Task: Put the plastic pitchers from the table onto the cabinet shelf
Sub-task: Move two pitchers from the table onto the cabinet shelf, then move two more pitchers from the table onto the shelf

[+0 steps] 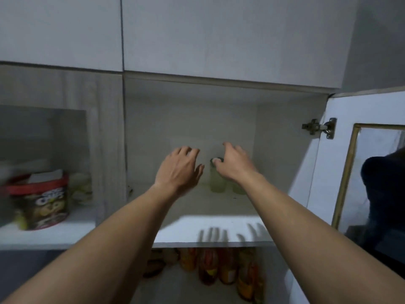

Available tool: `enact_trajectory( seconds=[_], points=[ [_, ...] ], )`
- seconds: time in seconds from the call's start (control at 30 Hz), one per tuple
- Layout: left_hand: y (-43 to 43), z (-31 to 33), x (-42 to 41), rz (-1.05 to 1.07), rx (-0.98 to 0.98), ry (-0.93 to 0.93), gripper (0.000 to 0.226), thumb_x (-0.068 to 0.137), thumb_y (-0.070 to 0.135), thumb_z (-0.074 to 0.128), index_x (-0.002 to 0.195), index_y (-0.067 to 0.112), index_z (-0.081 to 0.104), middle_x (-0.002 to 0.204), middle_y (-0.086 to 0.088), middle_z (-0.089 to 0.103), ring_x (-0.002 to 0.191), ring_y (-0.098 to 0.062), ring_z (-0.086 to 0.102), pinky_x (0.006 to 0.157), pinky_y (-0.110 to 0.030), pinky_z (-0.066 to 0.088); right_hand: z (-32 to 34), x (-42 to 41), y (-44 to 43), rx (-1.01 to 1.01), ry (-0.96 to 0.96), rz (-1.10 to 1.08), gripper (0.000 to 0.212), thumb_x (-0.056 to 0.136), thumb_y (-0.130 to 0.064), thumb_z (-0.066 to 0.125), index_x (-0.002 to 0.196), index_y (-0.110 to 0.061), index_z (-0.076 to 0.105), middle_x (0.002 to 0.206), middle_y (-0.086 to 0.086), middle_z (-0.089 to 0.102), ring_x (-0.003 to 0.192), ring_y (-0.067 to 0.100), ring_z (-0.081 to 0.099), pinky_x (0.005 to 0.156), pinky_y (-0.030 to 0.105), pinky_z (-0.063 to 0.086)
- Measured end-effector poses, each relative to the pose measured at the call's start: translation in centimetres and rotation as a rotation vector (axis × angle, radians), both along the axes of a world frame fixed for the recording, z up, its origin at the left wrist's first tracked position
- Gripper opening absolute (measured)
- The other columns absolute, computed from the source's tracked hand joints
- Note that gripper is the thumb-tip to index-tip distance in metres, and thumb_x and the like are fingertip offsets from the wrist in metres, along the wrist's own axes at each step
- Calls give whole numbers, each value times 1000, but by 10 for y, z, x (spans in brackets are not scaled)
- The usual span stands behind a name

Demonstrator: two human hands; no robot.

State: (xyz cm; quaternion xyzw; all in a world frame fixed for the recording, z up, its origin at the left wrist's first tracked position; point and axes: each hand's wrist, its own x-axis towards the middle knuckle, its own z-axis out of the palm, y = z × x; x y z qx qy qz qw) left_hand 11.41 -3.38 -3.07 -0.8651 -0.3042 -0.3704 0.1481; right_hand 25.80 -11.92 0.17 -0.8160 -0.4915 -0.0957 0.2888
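Both forearms stretch up from the bottom corners into an open cabinet. Left hand [179, 170] is palm-down, fingers loosely spread, holding nothing, hovering above the shelf [182, 229]. Right hand [234, 164] sits just to its right, fingers curled over the top of a pale green translucent pitcher [217, 178]; thumb touches the rim area, but whether it's actually gripping can't be told. Pitcher stands upright, deep on the shelf near the back wall, between the two hands. A second pale green shape [238, 189] shows under the right wrist, mostly hidden, touching or just beside the first. Finger shadows fall on the shelf's front edge, below the hands. Under the shelf, below both arms, a row of blurred orange-and-yellow packaged bottles [219, 268]. Left of the left arm, a separate open compartment holds a red-lidded snack tub [40, 200]. Right of the right arm, the cabinet door [341, 172] hangs open on a metal hinge [320, 128], its panel framed in gold trim.
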Motion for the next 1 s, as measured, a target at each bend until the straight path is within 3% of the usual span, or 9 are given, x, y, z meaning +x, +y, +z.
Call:
enact_trajectory(
  seconds=[0.1, 0.3, 0.53, 0.67, 1.0],
  points=[
    [-11, 10, -46, 106, 48, -38, 47, 92, 44, 50, 126, 13, 57, 121, -12, 62, 111, -32, 56, 89, -40, 48, 8, -34, -3, 26, -35, 87, 67, 96, -47, 51, 152, -16, 31, 153, 19, 39, 143, 37, 35, 114, 54, 33],
    [-41, 8, -157, 351, 29, -90, 44, 93, 45, 46, 123, 14, 55, 124, -11, 59, 116, -29, 53, 98, -43, 45, 10, -127, -2, 57, -64, 314, 68, 94, -49, 52, 150, -16, 35, 149, 21, 43, 140, 39, 37, 113, 53, 35],
    [-79, -17, -294, 741, -82, -104, 58, 98, 50, 34, 146, 17, 37, 153, -12, 38, 145, -30, 28, 118, -53, 19, -3, -249, 5, 23, -67, 606, 76, 97, -50, 48, 159, -19, 18, 160, 19, 28, 148, 37, 25, 118, 57, 26],
    [-109, -26, -369, 887, -140, -109, 63, 98, 52, 31, 152, 18, 27, 159, -14, 27, 149, -32, 17, 119, -56, 15, -14, -325, 3, 7, -62, 739, 77, 97, -48, 48, 160, -20, 14, 161, 21, 24, 150, 37, 22, 119, 58, 23],
    [-155, -71, -518, 1107, -223, -188, 64, 98, 52, 34, 152, 20, 27, 159, -12, 26, 149, -31, 16, 119, -54, 13, -71, -501, -9, -49, -22, 963, 75, 98, -46, 47, 159, -20, 13, 162, 19, 23, 150, 38, 20, 118, 56, 26]
  ],
)
